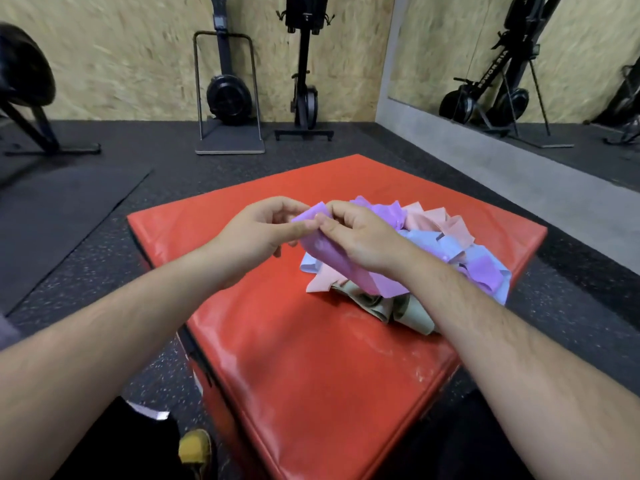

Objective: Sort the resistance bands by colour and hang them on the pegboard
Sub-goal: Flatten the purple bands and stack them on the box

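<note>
A heap of resistance bands (446, 251) in purple, pink, light blue and olive green lies on a red padded box (311, 358). Above the heap's left side I hold one purple band (325, 252) between both hands. My left hand (256, 233) pinches its upper edge with thumb and fingers. My right hand (360, 233) grips the same edge right beside it, and the band hangs down under my right wrist. No pegboard is in view.
Dark rubber floor surrounds the box, with a black mat (59, 216) to the left. Exercise machines (228, 95) stand against the chipboard wall behind. A mirror (519, 64) sits on the right wall. My yellow shoe (195, 448) is by the box's near corner.
</note>
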{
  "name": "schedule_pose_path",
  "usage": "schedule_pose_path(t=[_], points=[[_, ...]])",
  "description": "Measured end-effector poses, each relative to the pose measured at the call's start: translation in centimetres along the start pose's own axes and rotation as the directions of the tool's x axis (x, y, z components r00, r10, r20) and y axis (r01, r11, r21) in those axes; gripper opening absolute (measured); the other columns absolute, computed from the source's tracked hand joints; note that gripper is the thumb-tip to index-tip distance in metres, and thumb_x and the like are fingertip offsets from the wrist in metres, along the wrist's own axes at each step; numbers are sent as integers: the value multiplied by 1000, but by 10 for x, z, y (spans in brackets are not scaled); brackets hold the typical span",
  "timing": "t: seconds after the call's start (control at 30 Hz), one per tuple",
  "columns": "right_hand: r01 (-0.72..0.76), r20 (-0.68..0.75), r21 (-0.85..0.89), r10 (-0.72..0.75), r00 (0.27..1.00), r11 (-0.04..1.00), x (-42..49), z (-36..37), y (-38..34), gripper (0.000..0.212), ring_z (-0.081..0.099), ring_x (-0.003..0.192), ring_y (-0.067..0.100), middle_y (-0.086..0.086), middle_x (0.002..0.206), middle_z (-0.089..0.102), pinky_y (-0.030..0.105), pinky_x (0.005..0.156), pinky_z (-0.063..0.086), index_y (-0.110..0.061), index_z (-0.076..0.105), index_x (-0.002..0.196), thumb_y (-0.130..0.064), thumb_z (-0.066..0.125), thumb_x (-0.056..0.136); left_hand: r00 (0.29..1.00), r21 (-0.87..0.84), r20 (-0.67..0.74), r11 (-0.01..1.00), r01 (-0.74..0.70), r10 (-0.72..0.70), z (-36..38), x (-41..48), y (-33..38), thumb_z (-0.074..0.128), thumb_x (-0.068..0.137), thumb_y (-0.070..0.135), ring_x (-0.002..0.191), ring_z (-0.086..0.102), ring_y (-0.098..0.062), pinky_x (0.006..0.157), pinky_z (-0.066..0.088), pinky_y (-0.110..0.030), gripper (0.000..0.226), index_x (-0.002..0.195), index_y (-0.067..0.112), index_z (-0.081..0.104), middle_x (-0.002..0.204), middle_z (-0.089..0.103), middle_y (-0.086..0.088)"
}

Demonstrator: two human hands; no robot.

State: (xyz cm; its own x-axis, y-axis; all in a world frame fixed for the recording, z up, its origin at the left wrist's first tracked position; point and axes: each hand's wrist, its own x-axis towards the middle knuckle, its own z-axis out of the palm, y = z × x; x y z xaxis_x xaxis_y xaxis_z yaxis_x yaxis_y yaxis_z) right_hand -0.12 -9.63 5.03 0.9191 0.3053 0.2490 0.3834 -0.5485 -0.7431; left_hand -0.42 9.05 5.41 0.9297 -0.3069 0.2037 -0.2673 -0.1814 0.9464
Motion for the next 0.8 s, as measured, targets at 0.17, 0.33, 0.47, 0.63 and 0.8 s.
schedule_pose_path(t=[0.17, 0.33, 0.47, 0.63, 0.8], points=[[-56, 47, 7, 55, 997, 998, -7, 6, 2, 23, 55, 66, 6, -14, 70, 61, 26, 69, 46, -21, 60, 93, -44, 57, 97, 1000, 18, 3, 1000, 6, -6, -9, -7, -10, 68, 89, 19, 70, 57, -12, 59, 41, -26, 11, 91, 11, 62, 76, 65, -3], [-189, 149, -118, 206, 967, 975, -20, 12, 11, 33, 57, 72, 5, -13, 81, 61, 23, 67, 45, -23, 63, 99, -41, 80, 78, 997, -83, -57, 995, 56, -61, -17, -10, -19, 63, 93, 12, 69, 63, -14, 59, 46, -28, 9, 87, 10, 56, 80, 66, -10], [-205, 174, -275, 258, 950, 939, -26, 10, 21, 13, 60, 70, 10, -11, 77, 64, 25, 64, 46, -28, 63, 89, -26, 74, 82, 982, -123, -159, 989, 78, -97, -29, -11, -24, 60, 95, 11, 69, 62, -14, 60, 47, -29, 12, 85, 12, 55, 77, 64, -5], [-292, 89, -429, 362, 928, 855, -33, -16, 34, 8, 53, 60, 16, 0, 71, 57, 28, 53, 45, -16, 58, 81, -17, 64, 87, 952, -184, -273, 979, 89, -138, -49, -12, -29, 55, 98, 7, 66, 63, -11, 60, 48, -26, 7, 93, 11, 57, 82, 64, -6], [-292, 17, -362, 319, 948, 886, -44, -38, 39, 4, 65, 58, 10, -2, 76, 67, 31, 61, 51, -17, 66, 88, -17, 64, 91, 930, -154, -297, 972, 177, -217, -63, -17, -38, 55, 96, 6, 67, 63, -14, 58, 49, -25, 9, 93, 12, 61, 81, 64, -6]])
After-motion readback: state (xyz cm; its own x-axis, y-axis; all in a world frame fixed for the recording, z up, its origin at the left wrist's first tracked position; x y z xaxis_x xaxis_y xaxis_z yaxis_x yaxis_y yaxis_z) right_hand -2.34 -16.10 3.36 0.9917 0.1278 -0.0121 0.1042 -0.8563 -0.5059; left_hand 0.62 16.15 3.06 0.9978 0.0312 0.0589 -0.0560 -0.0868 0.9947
